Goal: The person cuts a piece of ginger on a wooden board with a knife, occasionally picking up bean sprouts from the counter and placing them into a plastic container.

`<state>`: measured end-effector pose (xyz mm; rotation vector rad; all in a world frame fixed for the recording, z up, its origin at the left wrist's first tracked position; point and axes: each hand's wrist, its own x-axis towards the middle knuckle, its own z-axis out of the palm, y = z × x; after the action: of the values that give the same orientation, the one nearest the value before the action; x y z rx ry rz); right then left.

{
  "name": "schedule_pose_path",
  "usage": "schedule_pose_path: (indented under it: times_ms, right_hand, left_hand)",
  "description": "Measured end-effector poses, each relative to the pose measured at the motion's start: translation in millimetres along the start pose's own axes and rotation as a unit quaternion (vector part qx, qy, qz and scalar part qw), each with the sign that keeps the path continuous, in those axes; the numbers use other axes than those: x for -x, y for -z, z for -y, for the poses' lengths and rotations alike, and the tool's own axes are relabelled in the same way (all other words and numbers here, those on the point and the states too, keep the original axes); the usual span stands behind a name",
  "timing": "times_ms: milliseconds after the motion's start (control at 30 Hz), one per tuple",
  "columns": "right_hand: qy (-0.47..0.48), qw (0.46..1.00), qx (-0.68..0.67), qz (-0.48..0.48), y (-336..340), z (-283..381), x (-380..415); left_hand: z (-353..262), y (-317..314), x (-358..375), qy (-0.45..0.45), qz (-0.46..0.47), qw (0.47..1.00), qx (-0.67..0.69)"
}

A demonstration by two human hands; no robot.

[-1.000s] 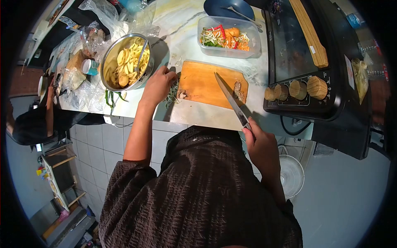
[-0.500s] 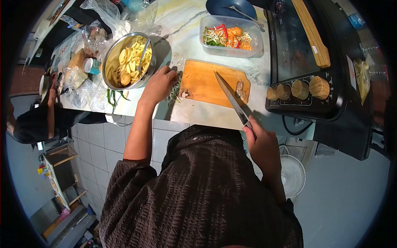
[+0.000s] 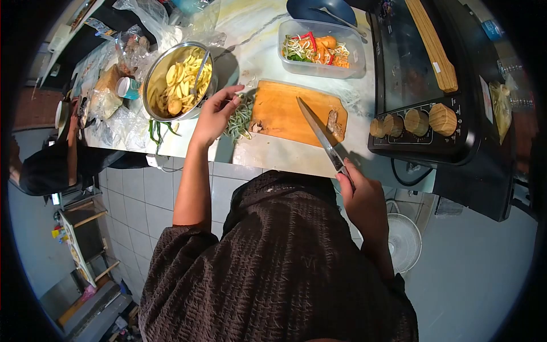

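My right hand (image 3: pixel 364 200) grips the handle of a kitchen knife (image 3: pixel 319 132). Its blade slants up and left, the tip lying over a wooden cutting board (image 3: pixel 285 114). Dark brownish scraps (image 3: pixel 333 122) lie at the board's right end, with a smaller bit (image 3: pixel 256 126) at its left edge. My left hand (image 3: pixel 216 117) hovers left of the board, thumb and forefinger drawn toward each other around a small pale bit too tiny to name. Just below its fingertips is a heap of thin grey-green strips (image 3: pixel 239 121) on the counter.
A steel pot (image 3: pixel 149 94) of cut yellow pieces with a spoon stands left. Behind the board are a clear plastic tub (image 3: pixel 322 67) of vegetables and a dark blue bowl (image 3: pixel 322 10). A black appliance with wooden knobs (image 3: pixel 416 122) borders the right. Another person's arm (image 3: pixel 73 134) is far left.
My left hand has lifted off the grey-green strips and turned, its thumb and forefinger now showing and more of the heap visible. The knife and my right hand stay nearly still.
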<state>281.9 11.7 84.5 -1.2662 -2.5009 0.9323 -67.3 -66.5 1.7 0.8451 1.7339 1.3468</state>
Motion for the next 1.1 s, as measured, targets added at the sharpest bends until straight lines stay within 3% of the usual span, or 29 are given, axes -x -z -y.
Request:
schedule_pose_path:
  times_ms: [133, 467, 633, 700, 833, 900, 1000, 1100]
  right_hand:
    - [-0.016, 1.000, -0.016, 0.003, 3, 0, 2]
    - [-0.132, 0.991, -0.013, 0.031, 19, -2, 16]
    - [-0.135, 0.990, -0.025, -0.009, 15, -15, 28]
    - [-0.142, 0.989, -0.034, -0.014, 15, -17, 31]
    - [-0.166, 0.985, -0.042, 0.005, 21, -15, 31]
    - [-0.176, 0.983, -0.040, 0.021, 20, -16, 29]
    - [-0.169, 0.982, -0.083, 0.032, 16, -18, 26]
    - [-0.131, 0.987, -0.085, 0.036, 12, -12, 23]
  left_hand:
    - [0, -18, -2, 0.027, 0.024, 0.995, 0.090]
    - [-10, -74, -20, 0.012, 0.084, 0.995, 0.060]
    - [3, -89, -33, -0.019, 0.122, 0.991, 0.055]
    - [7, -97, -34, -0.068, 0.126, 0.990, -0.002]
    - [6, -105, -29, -0.080, 0.127, 0.986, -0.073]
    - [-5, -106, -24, -0.105, 0.110, 0.956, -0.252]
    - [-6, -107, -23, -0.153, 0.116, 0.947, -0.259]
    - [-12, -107, -21, -0.143, 0.098, 0.933, -0.317]
